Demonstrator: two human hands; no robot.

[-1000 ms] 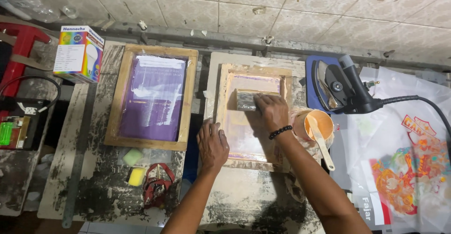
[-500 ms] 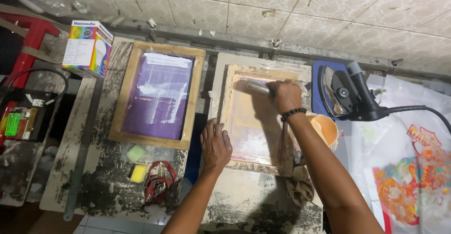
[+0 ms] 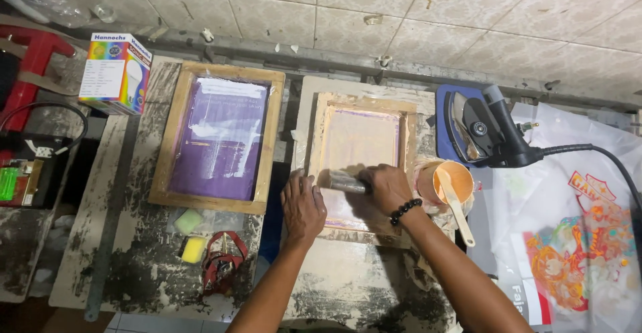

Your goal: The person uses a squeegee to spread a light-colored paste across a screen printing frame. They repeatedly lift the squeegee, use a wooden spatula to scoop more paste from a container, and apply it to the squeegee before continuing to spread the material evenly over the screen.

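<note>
Bare forearms; black bead bracelet

- Wooden screen frame: pale wood, pinkish mesh; lies flat at frame centre
- Squeegee: short, grey, ink-smeared; lies crosswise on the mesh, lower part of the frame

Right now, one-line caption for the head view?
Right hand draws a squeegee across a wooden screen frame; left hand steadies its edge.

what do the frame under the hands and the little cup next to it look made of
The frame looks like bare pale wood, with paint-smeared rails. The cup seems to be orange plastic, smooth and slightly glossy, though paint inside may be giving the colour.
</note>
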